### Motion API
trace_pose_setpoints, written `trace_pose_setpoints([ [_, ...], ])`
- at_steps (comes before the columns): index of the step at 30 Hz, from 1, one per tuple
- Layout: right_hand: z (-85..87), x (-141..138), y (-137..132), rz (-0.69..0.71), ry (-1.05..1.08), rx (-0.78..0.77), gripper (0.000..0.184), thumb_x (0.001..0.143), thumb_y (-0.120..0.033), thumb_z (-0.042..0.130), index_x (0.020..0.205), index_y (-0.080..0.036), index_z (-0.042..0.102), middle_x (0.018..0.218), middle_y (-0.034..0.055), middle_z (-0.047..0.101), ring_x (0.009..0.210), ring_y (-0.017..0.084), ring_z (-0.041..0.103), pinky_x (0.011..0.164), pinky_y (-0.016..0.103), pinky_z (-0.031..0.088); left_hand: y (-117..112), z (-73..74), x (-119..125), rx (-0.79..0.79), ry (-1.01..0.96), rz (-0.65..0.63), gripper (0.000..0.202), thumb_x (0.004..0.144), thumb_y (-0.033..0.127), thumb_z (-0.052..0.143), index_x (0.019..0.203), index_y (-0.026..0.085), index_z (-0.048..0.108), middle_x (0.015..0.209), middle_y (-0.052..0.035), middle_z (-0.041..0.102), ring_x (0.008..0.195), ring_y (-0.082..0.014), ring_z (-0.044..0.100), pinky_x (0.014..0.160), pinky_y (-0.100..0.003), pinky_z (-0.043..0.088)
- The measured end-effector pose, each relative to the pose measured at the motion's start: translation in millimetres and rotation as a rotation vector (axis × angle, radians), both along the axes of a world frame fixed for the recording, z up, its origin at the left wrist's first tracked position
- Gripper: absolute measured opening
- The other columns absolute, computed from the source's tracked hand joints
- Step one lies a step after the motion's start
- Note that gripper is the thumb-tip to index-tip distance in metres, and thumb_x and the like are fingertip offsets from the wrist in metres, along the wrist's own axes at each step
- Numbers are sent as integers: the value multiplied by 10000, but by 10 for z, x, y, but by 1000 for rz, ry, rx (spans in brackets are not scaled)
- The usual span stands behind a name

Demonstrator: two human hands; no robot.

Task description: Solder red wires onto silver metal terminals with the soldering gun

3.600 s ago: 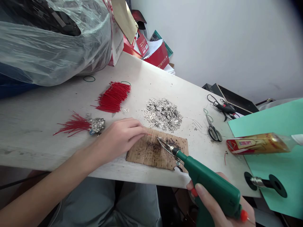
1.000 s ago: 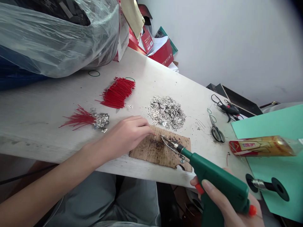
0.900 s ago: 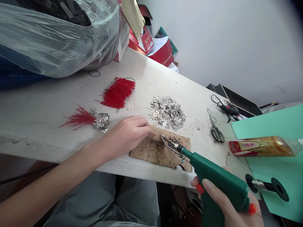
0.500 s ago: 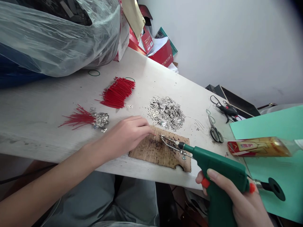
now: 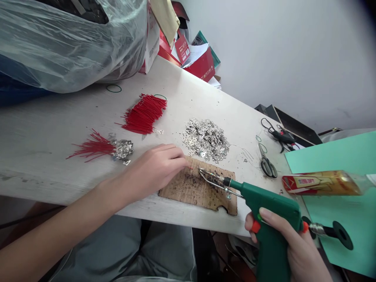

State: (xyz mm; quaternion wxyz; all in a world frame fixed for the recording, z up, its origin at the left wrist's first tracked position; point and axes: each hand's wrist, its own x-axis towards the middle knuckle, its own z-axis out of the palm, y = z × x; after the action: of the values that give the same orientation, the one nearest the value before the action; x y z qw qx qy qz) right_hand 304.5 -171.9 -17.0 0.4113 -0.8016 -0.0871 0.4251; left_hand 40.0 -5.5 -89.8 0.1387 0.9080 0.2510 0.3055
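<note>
- Gripping a green plastic soldering gun (image 5: 272,207) in the right hand (image 5: 296,250), fingers wrapped round the pistol handle, index finger laid along the body beside the orange trigger.
- Resting the gun's thin metal tip on a scorched, speckled cardboard pad (image 5: 196,187) at the near edge of the desk (image 5: 44,129).
- Pressing the left hand (image 5: 155,168) flat-curled on the pad's left end, fingertips pinched narrow on a fine red wire right at the tip; too small to tell more.
- Lying just beyond the pad: a glittering heap of small stamped metal tabs (image 5: 205,139).
- Fanning out further left: a bundle of straight red wires (image 5: 143,115), and nearer the near edge a smaller red bunch with tabs attached (image 5: 100,147).
- Lying towards the right edge: black scissors (image 5: 266,162), well apart from the pad, bare pale wood between.
- Crowding the far left corner: a crinkled clear plastic bag (image 5: 67,43).
</note>
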Motion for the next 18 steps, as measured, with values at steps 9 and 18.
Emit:
trace_pose_setpoints([
  [9,-161,53,-114,-12,104,48,380,744,-504,805,951,-194,731,896,106,730,693,209,619,555,259,537,5,1,20,-9,-12,-10,206,996,102,521,1046,172,709,946,-48,668,896,-184,607,792,-335,491],
  [18,-125,61,-88,-31,81,28,351,711,-461,829,948,-224,727,889,89,739,680,224,631,550,282,560,3,9,15,-34,-14,-1,205,1017,149,513,1038,182,714,944,-46,667,901,-182,605,806,-334,493],
])
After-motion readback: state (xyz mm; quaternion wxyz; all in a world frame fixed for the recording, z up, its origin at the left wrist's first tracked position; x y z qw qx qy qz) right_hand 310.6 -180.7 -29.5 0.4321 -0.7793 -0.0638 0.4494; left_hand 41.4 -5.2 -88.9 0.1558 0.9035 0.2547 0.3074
